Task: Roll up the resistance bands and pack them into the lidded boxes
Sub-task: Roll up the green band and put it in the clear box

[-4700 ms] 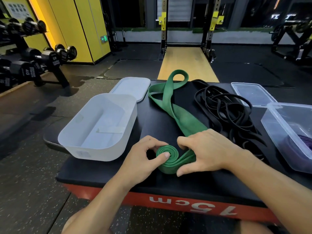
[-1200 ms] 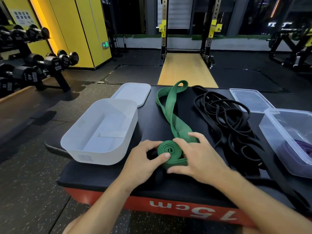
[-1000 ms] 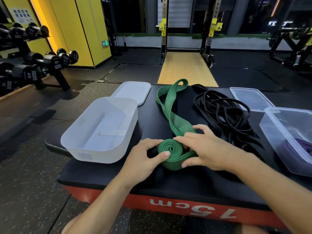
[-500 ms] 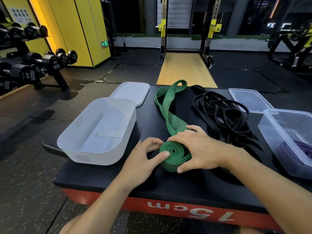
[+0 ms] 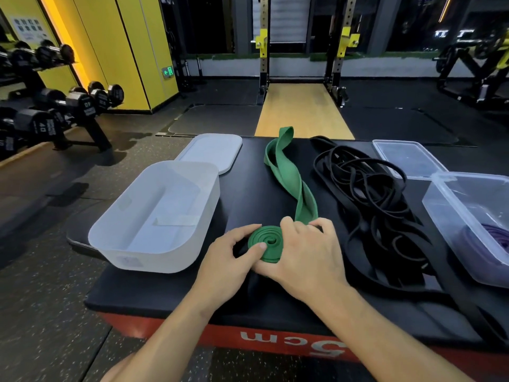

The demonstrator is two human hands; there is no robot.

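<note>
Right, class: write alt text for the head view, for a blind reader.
A left hand and right hand hold a half-rolled wide green rubber resistance band on a black padded platform. An open white plastic box sits left of it; tangled black rubber bands and a clear plastic box holding a purple band lie right.

"40" on dumbbell [image 5: 35, 124], "5cm" on platform side [image 5: 278, 339]

Single head-worn wide-angle view, facing forward and down, close above black platform [image 5: 248, 188]
</note>
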